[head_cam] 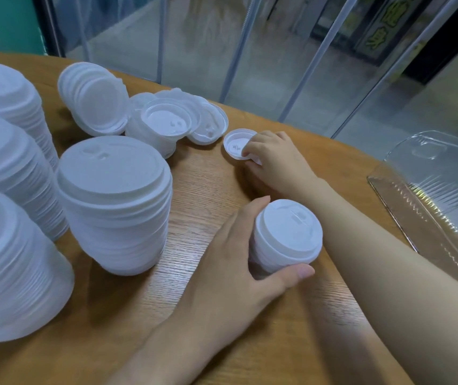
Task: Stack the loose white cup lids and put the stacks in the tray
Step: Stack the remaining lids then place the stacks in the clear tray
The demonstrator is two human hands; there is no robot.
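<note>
Task partly complete. The left hand (233, 245) grips a short stack (286, 237) of lids at five o'clock on the table (208, 179). The right hand (275, 157) pinches a single loose lid (236, 144) at one o'clock. Four tall stacks (114, 204) stand at nine o'clock. A loose heap (166, 120) remains at twelve. The clear tray (430, 195), at three o'clock, appears to hold no lids.

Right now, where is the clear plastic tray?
In the head view, the clear plastic tray lies at the table's right edge, beyond the right forearm, apart from the small lid stack the left hand grips.
</note>
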